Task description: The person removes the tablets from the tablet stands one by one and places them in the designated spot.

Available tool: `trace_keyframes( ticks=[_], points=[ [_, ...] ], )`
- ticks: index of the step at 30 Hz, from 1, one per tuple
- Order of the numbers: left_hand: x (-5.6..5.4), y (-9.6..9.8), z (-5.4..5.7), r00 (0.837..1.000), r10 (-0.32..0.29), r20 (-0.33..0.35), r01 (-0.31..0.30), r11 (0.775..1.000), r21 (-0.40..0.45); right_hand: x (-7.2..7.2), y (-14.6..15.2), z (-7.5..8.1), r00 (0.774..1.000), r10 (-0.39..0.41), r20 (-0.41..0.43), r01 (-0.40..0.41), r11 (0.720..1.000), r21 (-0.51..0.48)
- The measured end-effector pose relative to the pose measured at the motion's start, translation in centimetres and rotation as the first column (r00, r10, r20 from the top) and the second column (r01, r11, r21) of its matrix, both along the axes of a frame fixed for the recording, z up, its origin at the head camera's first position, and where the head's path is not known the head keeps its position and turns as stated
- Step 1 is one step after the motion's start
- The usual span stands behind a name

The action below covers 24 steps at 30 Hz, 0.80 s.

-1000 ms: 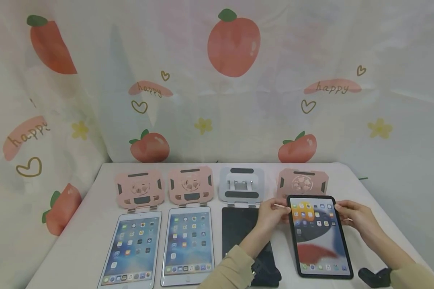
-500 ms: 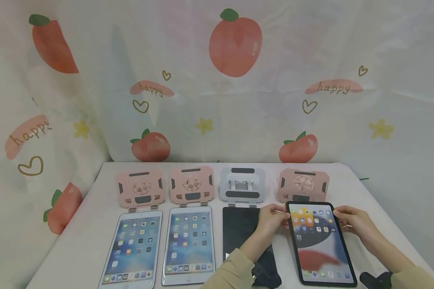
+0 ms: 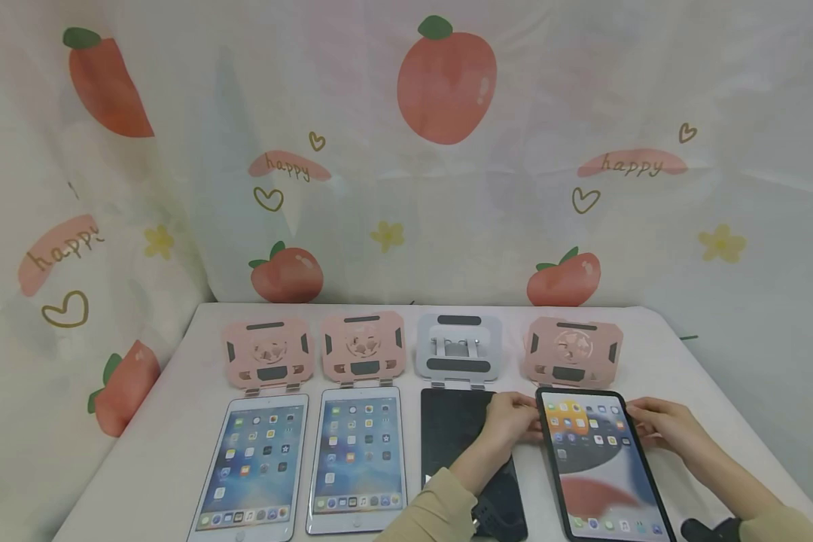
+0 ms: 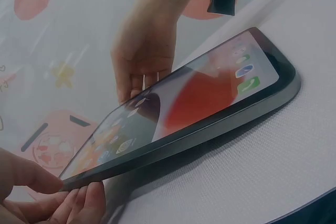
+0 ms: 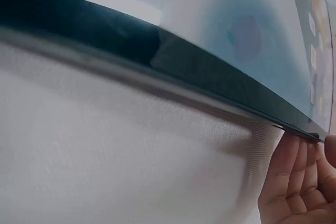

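A black-rimmed tablet (image 3: 599,467) with a lit screen of app icons lies at the right of the table, its upper end lifted slightly off the cloth. My left hand (image 3: 506,423) pinches its upper left edge; in the left wrist view, the thumb and fingers of the left hand (image 4: 47,203) close on the case edge. On the upper right edge, my right hand (image 3: 667,425) holds the tablet, and the right wrist view puts the fingers of the right hand (image 5: 299,177) under the rim. Just behind the tablet sits a pink folding stand (image 3: 573,352).
Two white tablets (image 3: 252,459) (image 3: 357,455) lie at the left below pink stands (image 3: 269,352) (image 3: 363,346). Beside my left hand, a dark tablet (image 3: 447,429) lies below a pale blue stand (image 3: 459,348). A fruit-print cloth (image 3: 447,211) hangs behind the table.
Both hands have drawn the black-rimmed tablet toward the front edge. Its top has come down from in front of the pink stand, which now shows more fully.
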<state>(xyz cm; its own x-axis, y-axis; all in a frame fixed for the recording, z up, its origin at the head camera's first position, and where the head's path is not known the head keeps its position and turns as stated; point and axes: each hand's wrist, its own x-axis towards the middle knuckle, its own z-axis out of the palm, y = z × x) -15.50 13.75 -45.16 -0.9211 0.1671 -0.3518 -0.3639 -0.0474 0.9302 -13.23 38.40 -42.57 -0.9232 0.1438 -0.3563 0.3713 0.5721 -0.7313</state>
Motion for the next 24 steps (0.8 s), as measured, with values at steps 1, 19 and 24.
trace_keyframes(
  ticks=[1, 19, 24],
  points=[
    [0.04, 0.0, 0.03, 1.0, -0.008, 0.0, 0.008, 1.0, -0.014, 0.0, -0.01, 0.03, 1.0, -0.001, 0.004, 0.001, 1.0, 0.002],
    [0.68, 0.3, -0.09, 0.974, -0.167, -0.155, 0.117, 0.95, -0.289, 0.4, -0.38, -0.02, 0.999, 0.025, 0.02, -0.026, 0.999, 0.042],
    [0.73, 0.09, 0.13, 0.96, -0.212, -0.182, 0.136, 0.923, -0.361, 0.46, -0.52, -0.07, 1.0, 0.021, 0.016, -0.021, 0.999, 0.045]
  ],
)
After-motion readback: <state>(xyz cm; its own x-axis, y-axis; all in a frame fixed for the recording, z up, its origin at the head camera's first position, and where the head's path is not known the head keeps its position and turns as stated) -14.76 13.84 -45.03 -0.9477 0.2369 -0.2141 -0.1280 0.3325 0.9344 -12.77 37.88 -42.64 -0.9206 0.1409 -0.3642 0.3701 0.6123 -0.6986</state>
